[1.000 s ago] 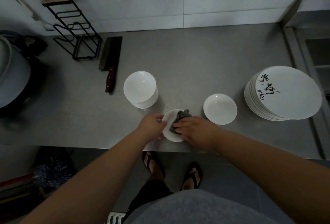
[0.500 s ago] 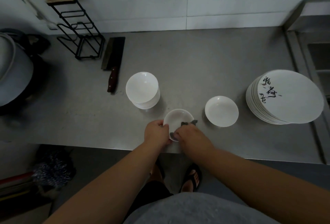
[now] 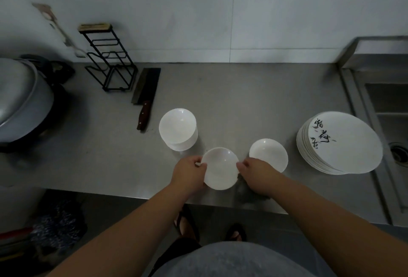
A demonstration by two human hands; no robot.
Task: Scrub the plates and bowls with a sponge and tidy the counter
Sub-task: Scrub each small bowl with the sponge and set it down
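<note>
A small white bowl (image 3: pixel 220 167) is held just above the steel counter (image 3: pixel 242 100) near its front edge. My left hand (image 3: pixel 188 174) grips the bowl's left rim, thumb on top. My right hand (image 3: pixel 257 176) is at the bowl's right rim, fingers curled, with a dark grey sponge (image 3: pixel 244 190) showing beneath the palm. The bowl's inside faces up and nothing is in it. A stack of white bowls (image 3: pixel 177 128) stands behind to the left. A single white bowl (image 3: pixel 269 153) sits behind my right hand.
A tall stack of white plates (image 3: pixel 344 142) with black lettering stands at the right, next to the sink (image 3: pixel 388 108). A cleaver (image 3: pixel 145 91) lies at the back left beside a black wire rack (image 3: pixel 108 60). A large metal pot (image 3: pixel 19 97) fills the far left.
My right hand and the sponge have come out of the bowl and moved to its right rim. The bowl's inside is now uncovered. My left hand keeps its hold on the left rim.
</note>
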